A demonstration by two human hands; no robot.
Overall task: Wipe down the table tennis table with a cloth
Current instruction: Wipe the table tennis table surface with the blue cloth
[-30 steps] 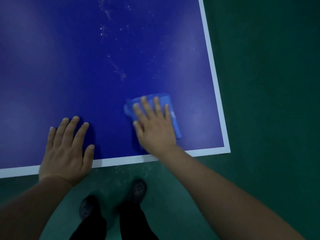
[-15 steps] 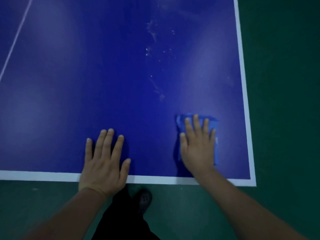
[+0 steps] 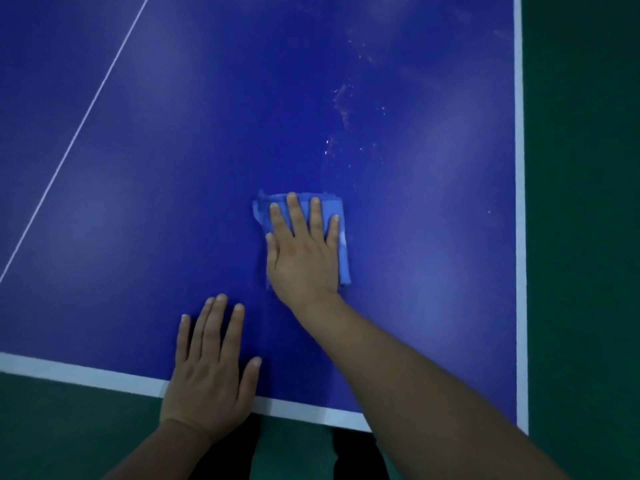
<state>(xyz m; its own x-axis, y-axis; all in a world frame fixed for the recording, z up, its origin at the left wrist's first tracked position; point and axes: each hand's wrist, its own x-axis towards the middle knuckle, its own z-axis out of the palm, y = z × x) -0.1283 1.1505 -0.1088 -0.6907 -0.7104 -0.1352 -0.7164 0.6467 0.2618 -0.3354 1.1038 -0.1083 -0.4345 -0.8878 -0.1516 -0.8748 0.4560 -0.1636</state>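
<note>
The dark blue table tennis table (image 3: pixel 173 168) fills most of the view, with white lines along its near and right edges. A folded light blue cloth (image 3: pixel 343 244) lies flat on it, and my right hand (image 3: pixel 304 254) presses it down with straight, spread fingers. Beyond the cloth, white dusty specks and smears (image 3: pixel 343 102) mark the surface. My left hand (image 3: pixel 211 372) rests flat on the table at its near edge, fingers straight, holding nothing.
A thin white centre line (image 3: pixel 86 116) runs diagonally across the left of the table. Dark green floor (image 3: pixel 581 202) lies to the right and in front. My dark trouser legs (image 3: pixel 235 455) show below the near edge.
My right hand has pushed the cloth away from the near edge, farther onto the table toward the specks. My left hand stays flat at the near edge. The view has shifted.
</note>
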